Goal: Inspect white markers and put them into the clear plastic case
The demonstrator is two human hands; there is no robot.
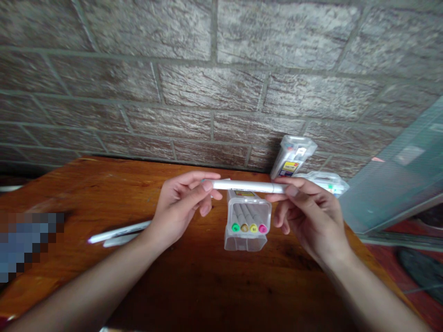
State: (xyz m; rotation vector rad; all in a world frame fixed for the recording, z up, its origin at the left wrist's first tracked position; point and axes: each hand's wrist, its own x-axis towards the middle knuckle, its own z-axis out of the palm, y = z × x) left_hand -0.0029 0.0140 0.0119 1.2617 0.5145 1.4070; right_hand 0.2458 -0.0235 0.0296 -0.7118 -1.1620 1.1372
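Note:
A white marker (247, 186) is held level between both hands above the table. My left hand (185, 203) pinches its left end between thumb and fingers, and my right hand (308, 212) grips the right end the same way. Below and behind it lies an open clear plastic case (249, 216), its mouth facing me, with several markers inside showing green, brown, yellow and pink ends. Two more markers (121, 230) lie on the table beside my left forearm, one with a purple tip.
The wooden table (194, 286) runs up to a grey brick wall (214, 87). A closed clear case (294, 154) stands upright at the back right, with another clear case (328, 182) beside it. A glass panel (398, 170) is on the right.

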